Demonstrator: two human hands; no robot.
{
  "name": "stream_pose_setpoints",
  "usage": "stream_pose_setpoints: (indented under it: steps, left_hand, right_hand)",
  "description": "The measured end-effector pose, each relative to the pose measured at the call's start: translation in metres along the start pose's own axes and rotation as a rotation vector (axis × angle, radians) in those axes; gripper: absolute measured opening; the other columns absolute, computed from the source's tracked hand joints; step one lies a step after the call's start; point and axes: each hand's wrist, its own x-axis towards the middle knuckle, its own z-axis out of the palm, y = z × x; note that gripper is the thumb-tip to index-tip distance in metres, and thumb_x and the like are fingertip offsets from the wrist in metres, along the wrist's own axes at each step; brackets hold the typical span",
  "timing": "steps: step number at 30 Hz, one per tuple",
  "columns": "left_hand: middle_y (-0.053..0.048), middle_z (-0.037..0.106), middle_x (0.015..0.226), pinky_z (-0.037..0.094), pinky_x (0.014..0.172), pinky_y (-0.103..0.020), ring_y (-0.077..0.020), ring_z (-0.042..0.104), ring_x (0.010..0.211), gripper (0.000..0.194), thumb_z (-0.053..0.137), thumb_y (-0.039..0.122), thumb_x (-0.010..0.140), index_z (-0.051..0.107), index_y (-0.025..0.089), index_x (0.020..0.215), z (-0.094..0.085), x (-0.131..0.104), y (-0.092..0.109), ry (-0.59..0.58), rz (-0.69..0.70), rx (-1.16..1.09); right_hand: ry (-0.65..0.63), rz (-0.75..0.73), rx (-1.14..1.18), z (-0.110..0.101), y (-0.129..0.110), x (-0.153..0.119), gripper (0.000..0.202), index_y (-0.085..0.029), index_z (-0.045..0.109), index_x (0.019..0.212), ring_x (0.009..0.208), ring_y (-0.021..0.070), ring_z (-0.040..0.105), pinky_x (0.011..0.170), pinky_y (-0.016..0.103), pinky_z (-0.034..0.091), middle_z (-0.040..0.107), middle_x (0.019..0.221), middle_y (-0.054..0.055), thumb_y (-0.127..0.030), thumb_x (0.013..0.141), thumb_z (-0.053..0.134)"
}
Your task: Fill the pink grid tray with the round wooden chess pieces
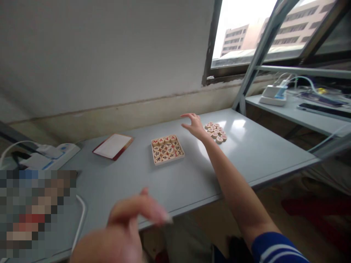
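Left hand (120, 223) is blurring, finger state unclear; right hand (194, 125) is pointing left near loose discs (216, 131), thumb and fingers apart; squarish disc box (170, 160) is lying on the table (260, 146), near edge slanting up rightward.

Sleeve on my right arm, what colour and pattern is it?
The sleeve is blue with white stripes, seen best in the head view.
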Motion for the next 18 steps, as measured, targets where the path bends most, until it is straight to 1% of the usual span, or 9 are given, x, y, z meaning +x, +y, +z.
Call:
stream_pose_setpoints:
  steps: [2,3,4,6,9,11,12,15,18]
  left_hand:
    - [0.0,0.056,0.106,0.034,0.09,-0.051,-0.0276,0.045,0.107,0.042,0.041,0.042,0.074,0.041,0.035,0.116,0.01,0.013,0.004,0.025,0.0,0.076]
    - [-0.003,0.056,0.105,0.035,0.089,-0.048,-0.0256,0.047,0.103,0.038,0.04,0.039,0.076,0.043,0.029,0.113,0.013,0.023,0.002,0.022,-0.005,0.148]
    - [-0.005,0.056,0.103,0.036,0.087,-0.045,-0.0235,0.05,0.099,0.034,0.038,0.037,0.078,0.046,0.024,0.109,0.015,0.035,-0.001,0.004,-0.015,0.236]
    - [-0.004,0.059,0.095,0.038,0.08,-0.038,-0.0201,0.053,0.089,0.028,0.034,0.036,0.081,0.05,0.022,0.099,0.018,0.057,-0.012,-0.074,-0.049,0.419]
    - [-0.002,0.062,0.083,0.037,0.065,-0.028,-0.0171,0.056,0.076,0.029,0.029,0.037,0.084,0.053,0.022,0.089,0.027,0.08,-0.032,-0.236,-0.14,0.555]
    - [-0.002,0.063,0.077,0.034,0.057,-0.024,-0.016,0.056,0.068,0.033,0.027,0.04,0.085,0.055,0.021,0.083,0.039,0.089,-0.043,-0.36,-0.224,0.59]
    - [-0.003,0.063,0.076,0.033,0.056,-0.024,-0.0162,0.056,0.067,0.034,0.028,0.04,0.085,0.056,0.021,0.081,0.046,0.093,-0.047,-0.401,-0.24,0.604]
    - [-0.005,0.064,0.078,0.031,0.055,-0.023,-0.017,0.056,0.07,0.034,0.03,0.038,0.084,0.058,0.019,0.079,0.062,0.102,-0.055,-0.43,-0.213,0.61]
    - [-0.005,0.063,0.074,0.029,0.053,-0.023,-0.0154,0.055,0.066,0.038,0.026,0.035,0.084,0.058,0.018,0.074,0.068,0.111,-0.06,-0.477,-0.197,0.52]
  right_hand:
    - [-0.226,-0.15,0.079,-0.002,-0.008,-0.002,0.041,-0.025,0.053,0.111,0.107,0.0215,0.039,0.09,0.037,0.033,0.05,0.11,0.005,-0.029,0.07,0.06]
    - [-0.33,-0.199,0.102,-0.002,-0.009,-0.003,0.045,-0.026,0.052,0.113,0.106,0.0209,0.04,0.089,0.036,0.034,0.051,0.111,0.005,-0.03,0.069,0.062]
    - [-0.414,-0.222,0.114,0.0,-0.009,-0.004,0.048,-0.026,0.051,0.115,0.105,0.0204,0.042,0.087,0.035,0.036,0.051,0.111,0.005,-0.031,0.068,0.063]
    - [-0.518,-0.206,0.122,0.007,-0.006,-0.005,0.051,-0.024,0.05,0.116,0.098,0.0191,0.047,0.083,0.032,0.039,0.054,0.11,0.006,-0.03,0.067,0.064]
    - [-0.552,-0.166,0.112,0.019,0.001,-0.005,0.046,-0.022,0.054,0.112,0.089,0.0171,0.053,0.075,0.028,0.042,0.058,0.103,0.006,-0.031,0.068,0.063]
    - [-0.549,-0.156,0.087,0.023,0.003,-0.005,0.04,-0.023,0.057,0.108,0.085,0.016,0.054,0.072,0.026,0.043,0.06,0.099,0.004,-0.03,0.068,0.062]
    - [-0.547,-0.155,0.07,0.024,0.002,-0.005,0.037,-0.024,0.058,0.106,0.083,0.0156,0.055,0.07,0.025,0.042,0.06,0.097,0.004,-0.029,0.069,0.061]
    - [-0.528,-0.186,0.038,0.024,-0.002,-0.006,0.037,-0.025,0.058,0.107,0.081,0.0146,0.055,0.069,0.024,0.042,0.061,0.096,0.003,-0.025,0.07,0.059]
    - [-0.498,-0.26,0.006,0.022,-0.006,-0.007,0.035,-0.025,0.058,0.106,0.081,0.0142,0.054,0.07,0.024,0.041,0.06,0.097,0.003,-0.024,0.071,0.057]
